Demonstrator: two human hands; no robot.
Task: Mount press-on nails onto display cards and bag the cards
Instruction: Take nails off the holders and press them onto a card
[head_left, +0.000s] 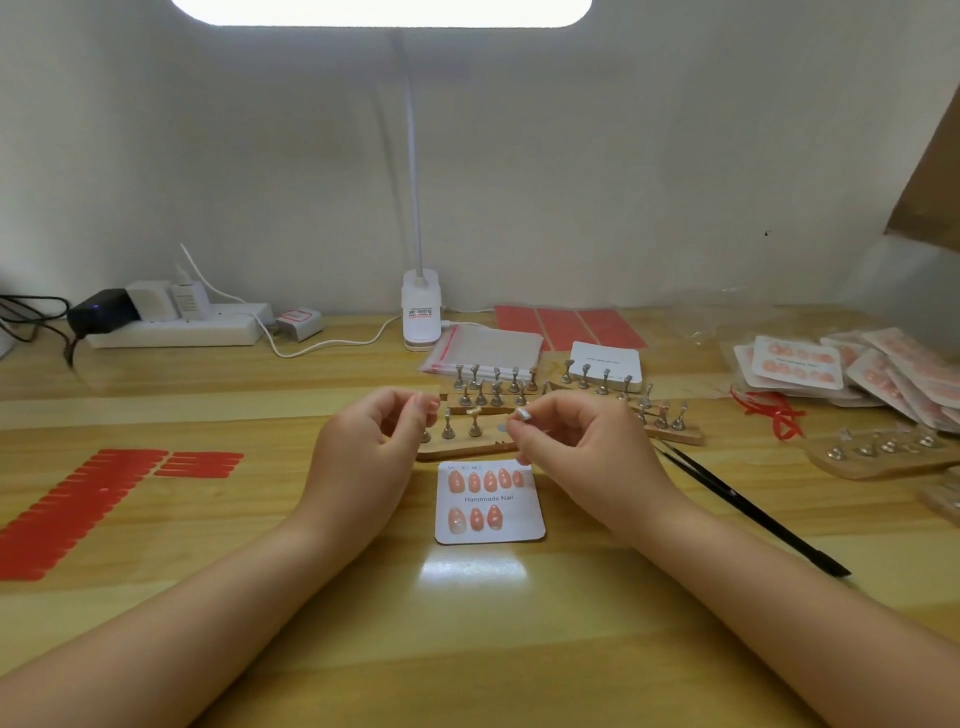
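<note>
Card lies flat mid-tabletop, toward the near edge, between the two forearms. Five pink nails in its top row, three in the bottom row.

Right hand just above the card's top right corner, fingertips pinching a small pale nail. Left hand left of the card, fingers curled, thumb and forefinger closed together; can't tell if anything is in them. Hands apart, not touching.

Wooden stand with metal pegs just behind the card, more stands behind it and to the right. Clear bags near the lamp base at the far edge. Bagged cards stacked at the right edge. Black tool right of the right wrist. Red sticker strips toward the left edge.
</note>
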